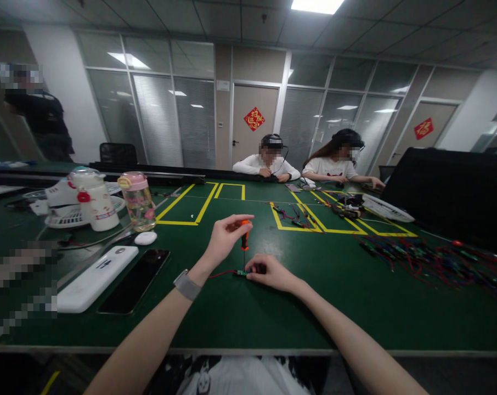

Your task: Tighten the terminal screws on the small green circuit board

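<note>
left hand: closed on the orange screwdriver, best kept upright
right hand: pinched shut on the small green part, best pressed flat on the surface

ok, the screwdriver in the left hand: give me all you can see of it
The screwdriver is small, with an orange handle, a dark band low on it and a thin metal shaft. It stands upright, tip down on a small green part on the green table. The left hand pinches the handle top with its fingertips; the right hand holds the part at the tip. A red wire runs left from the part.
</note>
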The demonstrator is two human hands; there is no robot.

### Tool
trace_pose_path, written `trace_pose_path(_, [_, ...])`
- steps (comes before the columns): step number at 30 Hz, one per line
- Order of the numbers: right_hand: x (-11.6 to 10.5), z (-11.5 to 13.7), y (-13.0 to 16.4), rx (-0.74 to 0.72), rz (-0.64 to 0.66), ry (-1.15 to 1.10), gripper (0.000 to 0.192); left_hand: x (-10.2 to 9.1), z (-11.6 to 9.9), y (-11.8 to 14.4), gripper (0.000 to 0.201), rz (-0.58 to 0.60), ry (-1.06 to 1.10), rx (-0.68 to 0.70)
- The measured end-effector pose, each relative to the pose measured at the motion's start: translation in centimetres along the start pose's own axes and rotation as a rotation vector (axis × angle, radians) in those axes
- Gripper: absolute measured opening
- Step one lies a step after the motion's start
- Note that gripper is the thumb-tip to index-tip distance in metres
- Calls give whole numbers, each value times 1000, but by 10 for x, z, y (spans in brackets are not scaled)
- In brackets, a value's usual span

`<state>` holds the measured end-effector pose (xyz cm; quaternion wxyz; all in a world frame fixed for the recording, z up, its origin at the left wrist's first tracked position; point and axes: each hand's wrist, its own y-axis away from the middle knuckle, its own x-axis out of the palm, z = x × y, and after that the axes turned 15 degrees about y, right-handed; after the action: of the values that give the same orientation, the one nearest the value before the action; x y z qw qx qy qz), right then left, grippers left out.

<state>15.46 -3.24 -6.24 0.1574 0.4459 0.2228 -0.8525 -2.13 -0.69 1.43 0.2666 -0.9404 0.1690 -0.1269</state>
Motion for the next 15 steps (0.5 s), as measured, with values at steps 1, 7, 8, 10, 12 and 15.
trace_pose_path(1, [0, 0, 0, 0, 1, 0, 12, 0, 1, 0, 24, -13, -41, 23])
trace_pose_path(7, [0, -1, 0, -5, -6, -1, 12, 1, -2, 0, 36, 122, 53, -33])
trace_pose_path(8, [0, -1, 0, -8, -6, -1, 12, 1, -2, 0, 37, 139, 83, -51])
trace_pose_path(10, [0, -1, 0, -9, -3, -5, 12, 1, -2, 0, 36, 119, 80, -49])
trace_pose_path(12, [0, -1, 0, -7, -1, -6, 12, 0, -2, 0, 32, 54, -3, -7])
trace_pose_path(15, [0, -1, -1, -5, -3, -1, 12, -1, 0, 0, 26, 4, -114, 41])
